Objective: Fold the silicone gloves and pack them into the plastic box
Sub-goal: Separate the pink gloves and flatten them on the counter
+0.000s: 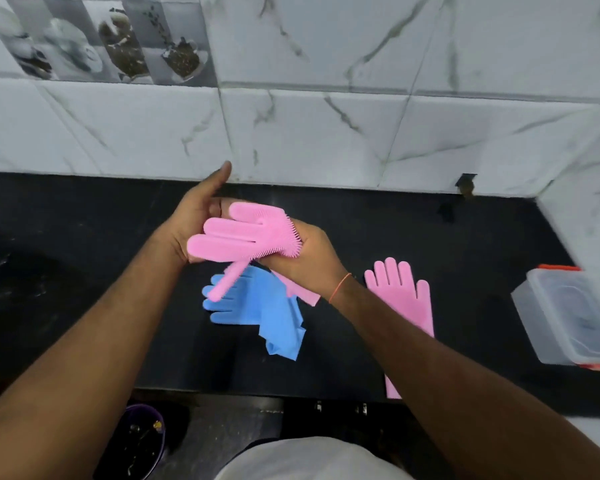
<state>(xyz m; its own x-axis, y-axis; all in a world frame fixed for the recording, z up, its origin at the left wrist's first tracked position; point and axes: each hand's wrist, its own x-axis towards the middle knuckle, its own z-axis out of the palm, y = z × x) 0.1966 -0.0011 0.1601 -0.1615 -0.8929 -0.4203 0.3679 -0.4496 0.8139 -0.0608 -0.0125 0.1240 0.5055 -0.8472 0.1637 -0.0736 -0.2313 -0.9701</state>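
Three gloves show at least in part, and none shows whole. The right forearm (pixel 413 337) crosses the pink glove on the desk (pixel 400 292), so only its fingers, palm and a strip of cuff at the desk's front edge appear. The blue glove (pixel 260 306) lies crumpled under the hands; whether it is one glove or two I cannot tell. A pink scrap beside it, under the right wrist, is mostly hidden.

At the far right the clear plastic box (pixel 565 317) with orange trim is cut off by the frame edge. Its inside is blurred, and I cannot tell whether anything lies in it.

Above the black desk (pixel 84 258) both hands hold the pink bristled glove (pixel 243 237). The right hand (pixel 309 258) grips its bristly palm end with curled fingers. The left hand (pixel 194 220) cups beneath the glove's fingers, thumb stretched up toward the marble-tiled wall (pixel 326 116). One glove finger dangles down over the blue glove.

Below the desk edge a purple bowl (pixel 136 438) holds dark, unclear contents.
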